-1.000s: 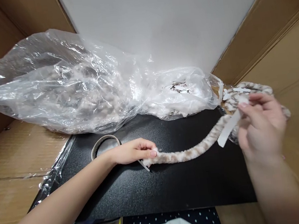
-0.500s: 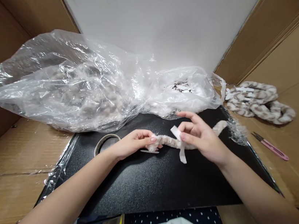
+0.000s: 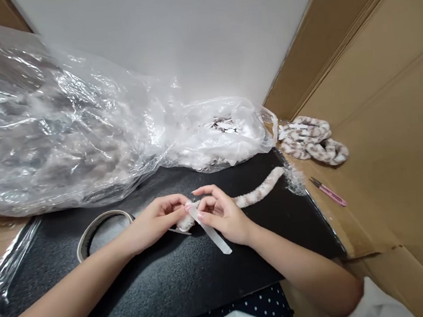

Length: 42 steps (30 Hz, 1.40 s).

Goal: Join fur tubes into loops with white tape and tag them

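Observation:
Close together over the black tabletop, both my hands work at one end of a plush strip (image 3: 260, 192), pale with light brown patches. My left hand (image 3: 161, 219) is closed on that fluffy end, and a thin white piece sticks out beneath it. A white ribbon (image 3: 214, 236) hangs down from between my hands. My right hand (image 3: 222, 214) pinches the ribbon against the strip, its index finger raised. The strip's free end points away to the right. Fingers hide the exact spot where ribbon and plush meet.
A roll of tape (image 3: 102, 217) lies left on the black tabletop (image 3: 165, 284). Large clear plastic bags (image 3: 77, 145) with fluffy material fill the back. To the right, plush loops (image 3: 312, 140) and pink thread snips (image 3: 329, 192) lie on cardboard (image 3: 375, 157).
The view has turned to the right. My right hand has brought the ribbon leftward along the strip to my left hand, and more of the strip's far end shows.

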Motion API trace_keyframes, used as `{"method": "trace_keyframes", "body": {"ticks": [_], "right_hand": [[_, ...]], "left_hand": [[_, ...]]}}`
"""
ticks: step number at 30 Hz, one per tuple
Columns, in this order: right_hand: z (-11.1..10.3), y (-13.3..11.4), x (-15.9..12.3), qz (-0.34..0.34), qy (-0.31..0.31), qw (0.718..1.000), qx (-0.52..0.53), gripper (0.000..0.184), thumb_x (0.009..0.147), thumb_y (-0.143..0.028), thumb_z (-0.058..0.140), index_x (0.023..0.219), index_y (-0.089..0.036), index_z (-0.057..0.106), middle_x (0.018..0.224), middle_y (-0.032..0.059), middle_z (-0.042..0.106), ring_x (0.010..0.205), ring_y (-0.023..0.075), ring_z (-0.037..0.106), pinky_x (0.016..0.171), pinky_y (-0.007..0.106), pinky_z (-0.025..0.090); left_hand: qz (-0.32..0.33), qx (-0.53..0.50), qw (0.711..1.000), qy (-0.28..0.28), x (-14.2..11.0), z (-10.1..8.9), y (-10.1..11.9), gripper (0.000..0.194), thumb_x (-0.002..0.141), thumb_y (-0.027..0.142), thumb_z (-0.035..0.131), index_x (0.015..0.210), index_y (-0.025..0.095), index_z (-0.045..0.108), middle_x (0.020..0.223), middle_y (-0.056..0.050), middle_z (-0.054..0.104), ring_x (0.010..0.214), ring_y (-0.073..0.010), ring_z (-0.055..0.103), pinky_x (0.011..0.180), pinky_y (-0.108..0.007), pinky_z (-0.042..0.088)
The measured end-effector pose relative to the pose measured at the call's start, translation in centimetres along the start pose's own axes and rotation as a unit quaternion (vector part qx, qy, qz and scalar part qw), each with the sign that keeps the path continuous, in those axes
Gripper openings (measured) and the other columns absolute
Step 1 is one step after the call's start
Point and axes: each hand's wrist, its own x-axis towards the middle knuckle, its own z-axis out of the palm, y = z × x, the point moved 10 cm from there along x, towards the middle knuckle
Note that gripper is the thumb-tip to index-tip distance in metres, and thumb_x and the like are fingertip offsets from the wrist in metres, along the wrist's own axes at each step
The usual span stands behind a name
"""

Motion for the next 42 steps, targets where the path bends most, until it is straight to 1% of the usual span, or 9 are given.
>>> {"method": "trace_keyframes", "body": {"ticks": [5, 9, 17, 21, 25, 31, 34, 38, 42], "right_hand": [[-0.1, 0.7, -0.1, 0.004, 0.017, 0.998, 0.053, 0.037, 0.076, -0.028, 0.068, 0.107, -0.023, 0.048, 0.068, -0.006, 0.053, 0.06, 0.0112, 0.046, 0.062, 0.026, 0.038], [-0.5, 1.3, -0.2, 0.011, 0.04, 0.994, 0.098, 0.038, 0.075, -0.029, 0.068, 0.107, -0.023, 0.048, 0.065, -0.0067, 0.052, 0.058, 0.011, 0.045, 0.06, 0.025, 0.036], [-0.7, 1.7, -0.1, 0.009, 0.083, 0.994, 0.068, 0.035, 0.073, -0.028, 0.07, 0.102, -0.024, 0.049, 0.065, -0.0066, 0.052, 0.059, 0.0111, 0.046, 0.06, 0.026, 0.039], [-0.9, 2.0, 0.0, 0.017, 0.107, 0.992, 0.057, 0.032, 0.073, -0.031, 0.07, 0.098, -0.024, 0.051, 0.067, -0.0051, 0.053, 0.06, 0.0122, 0.049, 0.06, 0.027, 0.04], [-1.1, 2.0, -0.1, 0.021, 0.121, 0.991, 0.06, 0.032, 0.072, -0.031, 0.07, 0.096, -0.024, 0.05, 0.07, -0.0039, 0.057, 0.065, 0.0135, 0.053, 0.065, 0.028, 0.042], [-2.6, 1.2, -0.5, 0.013, 0.158, 0.978, 0.135, 0.035, 0.07, -0.028, 0.07, 0.099, -0.023, 0.05, 0.065, -0.0061, 0.052, 0.061, 0.0115, 0.049, 0.064, 0.026, 0.041], [-3.4, 0.9, -0.6, 0.016, 0.178, 0.969, 0.168, 0.036, 0.069, -0.027, 0.069, 0.099, -0.024, 0.05, 0.066, -0.0064, 0.05, 0.061, 0.0114, 0.048, 0.064, 0.026, 0.042], [-2.9, 0.6, -0.5, 0.016, 0.159, 0.973, 0.164, 0.035, 0.069, -0.027, 0.068, 0.099, -0.024, 0.05, 0.065, -0.0065, 0.049, 0.059, 0.0111, 0.045, 0.059, 0.025, 0.038], [-2.3, 0.4, -0.7, 0.008, 0.137, 0.981, 0.141, 0.033, 0.071, -0.028, 0.068, 0.1, -0.024, 0.051, 0.064, -0.0066, 0.05, 0.058, 0.0108, 0.046, 0.058, 0.024, 0.038]], "left_hand": [[0.001, -0.041, 0.999, 0.032, -0.1, 0.3, 0.2, 0.033, 0.083, 0.042, 0.065, 0.1, 0.017, 0.052, 0.064, 0.005, 0.055, 0.055, -0.008, 0.046, 0.053, -0.018, 0.034], [0.008, -0.064, 0.997, 0.038, -0.1, 0.3, 0.4, 0.031, 0.082, 0.042, 0.065, 0.094, 0.018, 0.049, 0.06, 0.006, 0.054, 0.052, -0.0071, 0.046, 0.052, -0.017, 0.035], [0.009, -0.052, 0.995, 0.08, -0.1, -0.3, 0.1, 0.031, 0.075, 0.041, 0.072, 0.08, 0.014, 0.056, 0.056, 0.005, 0.054, 0.05, -0.0068, 0.046, 0.049, -0.018, 0.035], [0.016, -0.022, 0.996, 0.09, -0.3, -0.5, 0.5, 0.03, 0.075, 0.041, 0.072, 0.077, 0.012, 0.065, 0.063, 0.001, 0.062, 0.056, -0.0086, 0.052, 0.056, -0.021, 0.042], [-0.012, -0.047, 0.997, 0.057, -0.5, 0.0, 0.0, 0.031, 0.068, 0.034, 0.079, 0.088, 0.012, 0.069, 0.074, -0.003, 0.07, 0.066, -0.0126, 0.061, 0.064, -0.024, 0.048], [-0.06, -0.128, 0.984, 0.106, -0.6, -1.3, -1.1, 0.027, 0.07, 0.035, 0.078, 0.078, 0.011, 0.069, 0.07, -0.003, 0.069, 0.056, -0.0094, 0.058, 0.058, -0.021, 0.046], [-0.086, -0.161, 0.98, 0.078, -0.6, -0.7, -1.3, 0.024, 0.072, 0.033, 0.076, 0.075, 0.011, 0.068, 0.07, -0.004, 0.069, 0.056, -0.0094, 0.059, 0.056, -0.02, 0.046], [-0.119, -0.158, 0.98, 0.029, -0.9, 0.1, -1.4, 0.019, 0.072, 0.028, 0.076, 0.075, 0.011, 0.068, 0.073, -0.004, 0.07, 0.06, -0.0102, 0.061, 0.061, -0.022, 0.049], [-0.126, -0.12, 0.984, 0.021, -1.2, -0.1, -1.4, 0.023, 0.072, 0.032, 0.076, 0.08, 0.012, 0.067, 0.075, -0.007, 0.072, 0.065, -0.0138, 0.066, 0.061, -0.023, 0.048]]}}
